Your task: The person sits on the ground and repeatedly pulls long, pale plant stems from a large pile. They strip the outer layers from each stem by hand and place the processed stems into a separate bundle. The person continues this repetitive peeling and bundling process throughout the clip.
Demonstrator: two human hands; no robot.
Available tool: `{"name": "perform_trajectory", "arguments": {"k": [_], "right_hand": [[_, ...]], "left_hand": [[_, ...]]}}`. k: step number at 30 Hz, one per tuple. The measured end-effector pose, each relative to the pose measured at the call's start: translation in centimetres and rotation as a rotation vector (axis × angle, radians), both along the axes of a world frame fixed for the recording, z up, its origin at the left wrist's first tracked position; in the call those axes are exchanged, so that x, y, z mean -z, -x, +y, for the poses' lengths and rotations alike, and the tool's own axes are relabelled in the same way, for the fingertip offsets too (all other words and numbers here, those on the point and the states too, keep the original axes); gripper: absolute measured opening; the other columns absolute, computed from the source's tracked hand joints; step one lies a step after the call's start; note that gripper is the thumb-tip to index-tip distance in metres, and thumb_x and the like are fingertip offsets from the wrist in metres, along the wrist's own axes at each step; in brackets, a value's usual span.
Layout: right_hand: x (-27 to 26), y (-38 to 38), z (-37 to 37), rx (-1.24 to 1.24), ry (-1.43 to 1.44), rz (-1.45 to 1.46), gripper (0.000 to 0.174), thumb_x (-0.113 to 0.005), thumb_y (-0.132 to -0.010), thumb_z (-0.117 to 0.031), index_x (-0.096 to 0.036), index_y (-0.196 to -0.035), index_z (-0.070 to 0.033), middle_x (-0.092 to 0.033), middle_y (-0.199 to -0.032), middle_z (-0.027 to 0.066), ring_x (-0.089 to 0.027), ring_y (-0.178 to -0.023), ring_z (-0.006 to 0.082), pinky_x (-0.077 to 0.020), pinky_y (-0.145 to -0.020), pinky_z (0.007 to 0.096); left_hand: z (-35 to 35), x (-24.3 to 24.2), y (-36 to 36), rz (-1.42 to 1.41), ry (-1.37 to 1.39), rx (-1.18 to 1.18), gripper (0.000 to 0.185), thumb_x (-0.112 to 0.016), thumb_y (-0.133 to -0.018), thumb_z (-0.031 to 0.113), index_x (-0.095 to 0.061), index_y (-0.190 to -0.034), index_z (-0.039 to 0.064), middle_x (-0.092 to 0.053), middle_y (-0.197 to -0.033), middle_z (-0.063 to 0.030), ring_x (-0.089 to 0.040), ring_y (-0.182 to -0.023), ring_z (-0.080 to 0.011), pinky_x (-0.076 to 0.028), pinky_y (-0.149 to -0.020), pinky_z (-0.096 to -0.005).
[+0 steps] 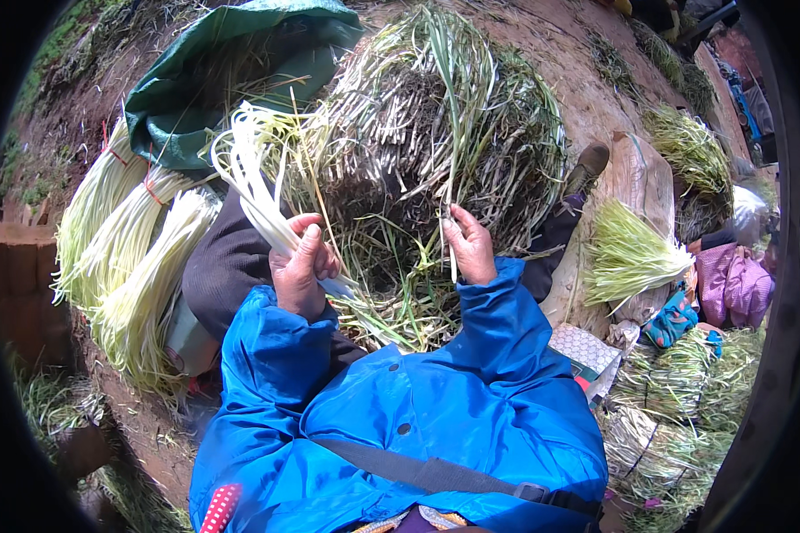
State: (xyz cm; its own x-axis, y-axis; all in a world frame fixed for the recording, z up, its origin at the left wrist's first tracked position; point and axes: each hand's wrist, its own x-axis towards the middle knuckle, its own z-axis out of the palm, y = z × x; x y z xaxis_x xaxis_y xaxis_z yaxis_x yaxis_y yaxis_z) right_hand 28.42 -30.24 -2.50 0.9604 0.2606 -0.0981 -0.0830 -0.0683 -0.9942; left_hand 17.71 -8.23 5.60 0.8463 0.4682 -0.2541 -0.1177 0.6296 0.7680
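Observation:
My left hand [305, 266] grips a bunch of pale blanched stalks [259, 200], probably garlic chives, whose yellowish tips flop over at the top. Between the thumb and fingers of my right hand [471, 245] is a single long stalk [453, 143]. It is white low down and green higher up, where it crosses the heap. In front of both hands rises a large heap of uncleaned stalks [400, 126], with dark, soil-covered matter among them. Loose green leaves and trimmings [400, 293] lie between my legs, below the heap.
Tied pale bundles [130, 246] rest at my left, near an open green woven sack [153, 126]. To the right, a fanned pale bunch [633, 256] lies by a tan sack [643, 176]. Beyond it is part of another person in pink checked cloth [733, 283]. Several green bundles [667, 406] sit lower right.

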Motion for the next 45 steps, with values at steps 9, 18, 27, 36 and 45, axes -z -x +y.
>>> {"name": "perform_trajectory", "arguments": {"k": [9, 18, 27, 36, 45], "right_hand": [[-1.5, 9.0, 1.9, -0.567, 0.068, 0.088, 0.035, -0.055, -0.083, -0.007, -0.049, -0.117, -0.001, -0.063, -0.092, 0.0113, -0.061, -0.076, 0.0116, -0.0479, -0.069, 0.0233], [0.1, 10.6, 1.3, -0.641, 0.481, -0.636, 0.030, -0.064, -0.071, -0.017, -0.060, -0.100, -0.012, -0.063, -0.085, 0.0046, -0.060, -0.070, 0.0221, -0.0498, -0.060, 0.0304], [0.8, 4.8, 6.2, -0.386, -0.238, 0.131, 0.031, -0.061, -0.082, -0.021, -0.057, -0.102, 0.002, -0.061, -0.088, 0.0049, -0.055, -0.081, 0.0104, -0.0456, -0.069, 0.0234], [0.7, 5.4, 7.4, -0.084, -0.540, 0.540, 0.019, -0.060, -0.082, -0.021, -0.063, -0.091, -0.004, -0.062, -0.074, 0.0016, -0.057, -0.062, 0.0089, -0.0474, -0.056, 0.0218], [2.9, 10.1, 1.9, -0.088, -0.269, 0.755, 0.021, -0.063, -0.081, -0.025, -0.059, -0.075, -0.005, -0.057, -0.065, -0.0001, -0.051, -0.054, 0.0064, -0.0423, -0.051, 0.0190]], "left_hand": [[0.1, 2.7, -0.2, 0.192, -0.151, 0.021, 0.023, -0.062, -0.081, 0.016, -0.057, -0.099, 0.003, -0.048, -0.055, 0.0013, -0.041, -0.042, -0.0050, -0.032, -0.039, -0.0195], [-1.1, 6.9, -0.3, 0.359, -0.292, 0.269, 0.026, -0.066, -0.078, 0.018, -0.058, -0.096, 0.002, -0.054, -0.057, 0.0000, -0.045, -0.042, -0.0051, -0.033, -0.038, -0.0189], [-1.7, 6.9, 0.3, 0.362, -0.155, 0.373, 0.025, -0.068, -0.076, 0.023, -0.057, -0.090, 0.005, -0.054, -0.063, -0.0004, -0.047, -0.048, -0.0073, -0.035, -0.043, -0.0208], [-2.0, 7.1, 0.5, 0.282, -0.059, 0.215, 0.024, -0.066, -0.077, 0.018, -0.054, -0.092, 0.003, -0.053, -0.061, -0.0008, -0.047, -0.047, -0.0082, -0.037, -0.043, -0.0214], [-1.8, 6.7, 0.7, 0.256, 0.155, 0.073, 0.023, -0.064, -0.079, 0.014, -0.049, -0.095, 0.006, -0.061, -0.076, -0.0086, -0.049, -0.053, -0.0089, -0.039, -0.045, -0.0210]]}}
